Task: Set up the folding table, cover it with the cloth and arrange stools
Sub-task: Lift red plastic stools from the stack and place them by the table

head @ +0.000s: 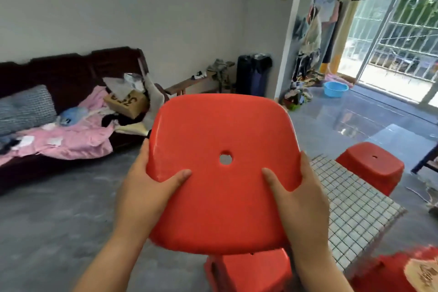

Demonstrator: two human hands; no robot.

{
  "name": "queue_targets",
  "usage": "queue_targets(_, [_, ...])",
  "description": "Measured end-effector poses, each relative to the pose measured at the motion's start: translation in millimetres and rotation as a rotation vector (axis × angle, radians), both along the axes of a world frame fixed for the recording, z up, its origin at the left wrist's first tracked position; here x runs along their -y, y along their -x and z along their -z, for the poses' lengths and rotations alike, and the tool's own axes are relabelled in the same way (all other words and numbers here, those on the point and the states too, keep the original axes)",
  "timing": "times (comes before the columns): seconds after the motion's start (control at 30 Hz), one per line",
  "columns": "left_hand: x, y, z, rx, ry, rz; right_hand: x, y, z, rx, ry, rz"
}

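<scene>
Head-worn view of a living room with a grey floor [59,220]. At the left, a dark sofa [71,73] stands against the wall, heaped with a pink blanket [71,135] and a cardboard box [128,102].

In the centre foreground, two bare hands hold up a red plastic stool [220,130]. Its seat is tilted toward the camera and has a round hole in the middle. The legs are hidden behind the seat. The left grip [151,187] clasps the seat's lower left edge, thumb flat on top, fingers out of sight behind the rim. The right grip [301,197] mirrors it on the lower right edge. The stool is in the air, well above the floor.

Directly beneath it, a second red stool [248,270] stands on the floor. Whether that is one stool or a stack cannot be told.

To the right is the table [369,242], draped in a white checked cloth [343,197]; only its left part shows. A third red stool [372,168] stands at the table's far edge. A fourth stool [384,277], blurred and bearing a pale label, sits by the near edge. Far behind, a blue basin [336,89] lies near the balcony door [391,31].

The table looks set up and covered, so the step in hand appears to be arranging the stools. The next move likely calls for carrying this stool to an unoccupied side of the table, levelling the seat, and lowering it legs down onto the floor.
</scene>
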State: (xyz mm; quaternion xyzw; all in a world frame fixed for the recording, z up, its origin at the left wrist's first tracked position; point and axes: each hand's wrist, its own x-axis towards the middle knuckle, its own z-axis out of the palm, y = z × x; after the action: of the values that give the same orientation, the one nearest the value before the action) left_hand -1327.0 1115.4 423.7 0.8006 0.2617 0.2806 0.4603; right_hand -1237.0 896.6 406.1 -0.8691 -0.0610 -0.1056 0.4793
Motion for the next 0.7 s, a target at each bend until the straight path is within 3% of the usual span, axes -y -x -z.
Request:
queue_targets(0.4, [-113.9, -13.3, 55.5, -0.252, 0.014, -0.258, -130.2, -56.8, 44.6, -0.123, 0.099, -0.224])
queue_targets(0.7, [-294.3, -76.0, 83.1, -0.337, 0.091, -0.205, -304.5, -111.0, 69.3, -0.142, 0.108, -0.164])
